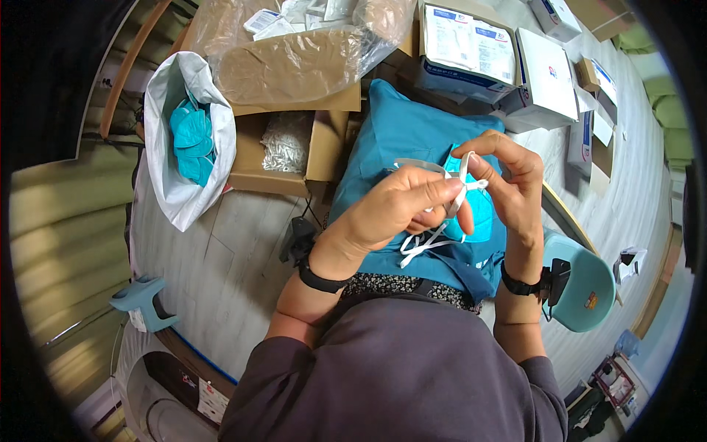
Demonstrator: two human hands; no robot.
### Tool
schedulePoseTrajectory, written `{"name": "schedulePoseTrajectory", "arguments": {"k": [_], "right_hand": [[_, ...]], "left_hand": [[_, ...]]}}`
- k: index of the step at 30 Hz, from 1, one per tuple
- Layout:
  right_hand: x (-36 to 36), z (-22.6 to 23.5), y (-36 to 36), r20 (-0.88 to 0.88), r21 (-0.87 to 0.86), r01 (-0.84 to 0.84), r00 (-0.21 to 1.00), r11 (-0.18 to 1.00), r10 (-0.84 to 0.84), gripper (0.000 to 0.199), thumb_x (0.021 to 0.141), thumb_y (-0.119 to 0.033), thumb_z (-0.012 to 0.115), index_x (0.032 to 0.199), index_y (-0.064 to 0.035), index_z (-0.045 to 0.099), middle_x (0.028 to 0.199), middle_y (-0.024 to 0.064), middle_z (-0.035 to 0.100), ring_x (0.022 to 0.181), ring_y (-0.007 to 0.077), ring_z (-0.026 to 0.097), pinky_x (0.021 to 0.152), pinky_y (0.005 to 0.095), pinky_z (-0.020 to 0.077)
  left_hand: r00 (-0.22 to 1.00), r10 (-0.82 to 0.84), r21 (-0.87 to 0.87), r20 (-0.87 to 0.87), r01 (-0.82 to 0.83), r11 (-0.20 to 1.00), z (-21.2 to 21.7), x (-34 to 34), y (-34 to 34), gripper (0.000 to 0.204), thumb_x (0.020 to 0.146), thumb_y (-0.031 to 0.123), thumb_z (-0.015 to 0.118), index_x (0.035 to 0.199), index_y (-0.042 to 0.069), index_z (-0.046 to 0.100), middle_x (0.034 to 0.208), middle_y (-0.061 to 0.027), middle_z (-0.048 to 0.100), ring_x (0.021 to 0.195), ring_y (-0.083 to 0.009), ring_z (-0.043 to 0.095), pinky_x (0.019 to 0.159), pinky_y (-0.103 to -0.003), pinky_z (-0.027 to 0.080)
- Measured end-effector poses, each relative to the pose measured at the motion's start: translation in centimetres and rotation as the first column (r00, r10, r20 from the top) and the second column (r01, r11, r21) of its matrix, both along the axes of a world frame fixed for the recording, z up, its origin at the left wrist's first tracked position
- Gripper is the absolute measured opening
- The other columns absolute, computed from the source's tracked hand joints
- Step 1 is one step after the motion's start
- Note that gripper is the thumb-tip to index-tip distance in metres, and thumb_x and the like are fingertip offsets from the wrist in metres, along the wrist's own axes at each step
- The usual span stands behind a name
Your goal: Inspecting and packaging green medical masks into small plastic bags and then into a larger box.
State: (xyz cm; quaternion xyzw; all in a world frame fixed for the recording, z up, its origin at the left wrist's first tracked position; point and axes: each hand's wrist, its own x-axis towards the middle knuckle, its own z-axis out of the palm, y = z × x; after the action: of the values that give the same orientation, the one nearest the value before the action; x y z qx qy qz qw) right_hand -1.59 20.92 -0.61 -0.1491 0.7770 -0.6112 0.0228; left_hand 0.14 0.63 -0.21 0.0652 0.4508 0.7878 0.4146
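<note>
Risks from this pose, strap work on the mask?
1. Both hands, left hand and right hand, pinch the thin white strap; it could slip free or tangle with the loose loops below.
2. The teal mask hangs only by its straps over the lap, so a slip might drop it to the floor.

Floor (221,258) was pale grey wood-look planks, evenly lit, no hard shadows. Open cardboard box (291,144) sat on it w/ small white bits inside; crinkled clear plastic sheet (294,51) lay over the top. White sack (188,140) of teal pieces stood just left of the box. White cartons (508,59) were stacked at upper right. Teal seat (585,283) at right, small teal stool (143,298) at lower left. Curved wooden rail (129,66) ran along the upper left.
</note>
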Motion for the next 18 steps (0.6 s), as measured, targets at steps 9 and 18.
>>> {"name": "schedulePoseTrajectory", "arguments": {"k": [9, 18], "right_hand": [[0.7, 0.0, 0.3, -0.208, 0.083, -0.041, 0.976, 0.996, 0.058, 0.012, 0.082, -0.008, 0.074, 0.092, -0.0023, 0.075, 0.079, 0.0084, 0.068, 0.073, 0.0200, 0.061, 0.070, 0.0323, 0.0460], [0.9, 0.7, 0.3, -0.152, 0.188, -0.022, 0.987, 0.982, 0.052, 0.011, 0.083, -0.006, 0.071, 0.093, -0.0023, 0.074, 0.088, 0.0091, 0.067, 0.081, 0.0208, 0.062, 0.078, 0.0344, 0.0470]], "left_hand": [[0.982, 0.158, 0.032, 0.101, -0.162, 0.986, -0.5, 0.3, 1.5, 0.053, 0.107, 0.043, 0.038, 0.096, 0.001, 0.069, 0.062, 0.0056, 0.047, 0.052, -0.0010, 0.027, 0.045, -0.019, 0.020], [0.937, 0.083, -0.094, -0.339, -0.121, 0.988, -3.1, 0.1, 1.2, 0.036, 0.104, 0.031, 0.053, 0.091, 0.002, 0.070, 0.063, 0.0089, 0.046, 0.055, -0.0004, 0.032, 0.051, -0.019, 0.025]]}}
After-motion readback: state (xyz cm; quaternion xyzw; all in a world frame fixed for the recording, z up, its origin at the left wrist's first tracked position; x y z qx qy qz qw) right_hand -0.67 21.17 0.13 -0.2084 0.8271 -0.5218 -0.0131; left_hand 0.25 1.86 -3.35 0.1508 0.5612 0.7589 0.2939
